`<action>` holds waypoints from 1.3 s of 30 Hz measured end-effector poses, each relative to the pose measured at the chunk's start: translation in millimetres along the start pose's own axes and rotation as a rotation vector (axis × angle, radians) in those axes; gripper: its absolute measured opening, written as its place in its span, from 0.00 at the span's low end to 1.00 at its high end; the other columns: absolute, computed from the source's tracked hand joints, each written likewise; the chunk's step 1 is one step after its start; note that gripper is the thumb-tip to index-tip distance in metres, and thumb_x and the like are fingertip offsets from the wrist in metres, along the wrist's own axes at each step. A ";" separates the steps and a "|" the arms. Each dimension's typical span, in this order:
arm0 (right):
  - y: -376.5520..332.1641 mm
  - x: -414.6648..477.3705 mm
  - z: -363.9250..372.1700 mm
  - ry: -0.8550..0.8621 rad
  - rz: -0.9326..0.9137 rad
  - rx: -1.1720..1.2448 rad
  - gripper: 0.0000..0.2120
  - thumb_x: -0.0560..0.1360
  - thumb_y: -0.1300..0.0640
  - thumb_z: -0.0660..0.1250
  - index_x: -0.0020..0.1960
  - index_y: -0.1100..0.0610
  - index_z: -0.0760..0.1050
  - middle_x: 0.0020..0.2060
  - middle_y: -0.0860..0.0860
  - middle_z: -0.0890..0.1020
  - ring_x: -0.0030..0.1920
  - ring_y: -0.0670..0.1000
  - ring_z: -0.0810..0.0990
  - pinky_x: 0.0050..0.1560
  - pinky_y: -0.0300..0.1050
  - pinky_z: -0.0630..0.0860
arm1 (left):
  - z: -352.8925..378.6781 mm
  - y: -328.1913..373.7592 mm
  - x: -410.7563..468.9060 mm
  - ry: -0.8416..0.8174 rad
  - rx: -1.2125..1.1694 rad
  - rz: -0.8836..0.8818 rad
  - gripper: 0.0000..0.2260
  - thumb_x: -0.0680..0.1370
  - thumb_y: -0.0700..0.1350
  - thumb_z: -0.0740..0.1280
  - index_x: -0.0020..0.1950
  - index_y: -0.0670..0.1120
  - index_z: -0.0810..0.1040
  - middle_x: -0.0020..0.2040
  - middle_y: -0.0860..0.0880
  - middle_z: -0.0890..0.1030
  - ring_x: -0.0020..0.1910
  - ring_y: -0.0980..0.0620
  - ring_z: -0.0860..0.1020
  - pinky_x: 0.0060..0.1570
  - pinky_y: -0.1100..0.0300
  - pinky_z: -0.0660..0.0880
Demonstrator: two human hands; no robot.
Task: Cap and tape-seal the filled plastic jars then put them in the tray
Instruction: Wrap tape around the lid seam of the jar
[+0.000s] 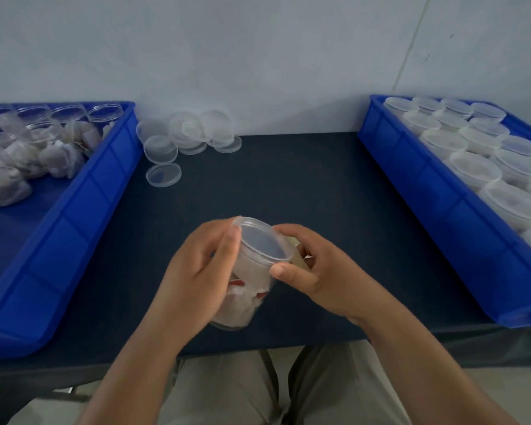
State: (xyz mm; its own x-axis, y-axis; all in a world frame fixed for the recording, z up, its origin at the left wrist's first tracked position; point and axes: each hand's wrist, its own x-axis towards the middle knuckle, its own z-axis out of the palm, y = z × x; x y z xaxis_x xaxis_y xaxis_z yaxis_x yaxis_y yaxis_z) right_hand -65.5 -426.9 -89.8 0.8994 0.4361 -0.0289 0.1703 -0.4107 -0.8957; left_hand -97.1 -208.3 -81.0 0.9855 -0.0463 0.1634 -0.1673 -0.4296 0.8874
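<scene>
The step in hand looks like capping. The jar (242,305) is held tilted above the near part of the table (304,185), straight in front of the person. The left hand (193,274) wraps its body, fingers (232,240) curled round it and reaching up to the rim. The right hand (322,274) pinches the lid (262,240) at its near edge between thumb and forefinger. The lid lies over the jar's mouth.

To do this well, I judge the left hand should hold the body steady without squeezing the thin wall. The right hand should bring the lid square to the mouth, then press round the whole rim until it sits even. A skewed lid would leave a gap that tape seals poorly, and the packets inside should stay below the rim.

Whether the lid is fully seated cannot be told, since the hands cover part of the rim. A tan thing (298,251) just right of the jar, behind the right hand, may be tape, but it is mostly covered. No tape shows on the jar. Its contents read as whitish packets with red marks, blurred through the wall. The tray (426,191) to the right of the jar holds capped jars and is cut off by the frame, so a free place cannot be confirmed. A second tray (83,210) to the left of the jar, with open filled jars, is cut off too. Spare lids (190,133) lie beyond the jar.
</scene>
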 end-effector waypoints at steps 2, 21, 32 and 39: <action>0.7 -0.6 4.4 0.033 -0.005 -0.021 0.27 0.73 0.28 0.72 0.68 0.32 0.71 0.60 0.30 0.79 0.59 0.36 0.80 0.49 0.29 0.77 | 7.0 0.4 -3.8 -0.047 0.020 -0.003 0.16 0.78 0.72 0.60 0.62 0.69 0.76 0.58 0.64 0.82 0.56 0.63 0.82 0.46 0.68 0.78; -20.0 -7.7 -37.3 -0.179 0.052 -0.344 0.26 0.73 0.20 0.56 0.69 0.23 0.67 0.51 0.32 0.81 0.50 0.36 0.81 0.48 0.38 0.75 | -4.2 -11.3 1.6 -0.066 -0.394 -0.317 0.36 0.68 0.79 0.70 0.53 0.47 0.85 0.46 0.42 0.87 0.43 0.42 0.85 0.46 0.47 0.81; -13.1 4.5 -14.8 -0.246 0.002 -0.151 0.27 0.77 0.26 0.57 0.73 0.33 0.72 0.51 0.28 0.81 0.47 0.36 0.81 0.44 0.31 0.73 | -3.6 -18.1 6.8 -0.417 -0.890 -0.463 0.39 0.73 0.74 0.71 0.63 0.40 0.85 0.48 0.41 0.85 0.46 0.47 0.84 0.47 0.55 0.82; -6.1 2.3 -8.3 -0.159 0.064 -0.162 0.29 0.78 0.23 0.57 0.72 0.37 0.74 0.51 0.35 0.81 0.45 0.38 0.80 0.48 0.39 0.74 | -8.3 -5.4 11.3 -0.162 -0.231 -0.465 0.40 0.65 0.85 0.60 0.49 0.51 0.87 0.47 0.44 0.89 0.47 0.45 0.88 0.52 0.43 0.82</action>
State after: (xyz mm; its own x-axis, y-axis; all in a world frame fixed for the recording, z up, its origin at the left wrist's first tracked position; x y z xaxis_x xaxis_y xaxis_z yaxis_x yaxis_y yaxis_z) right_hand -61.1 -430.0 -80.7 0.8381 0.5202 -0.1640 0.1888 -0.5589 -0.8075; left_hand -85.3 -199.0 -80.3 0.9457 -0.0450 -0.3218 0.3037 -0.2293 0.9248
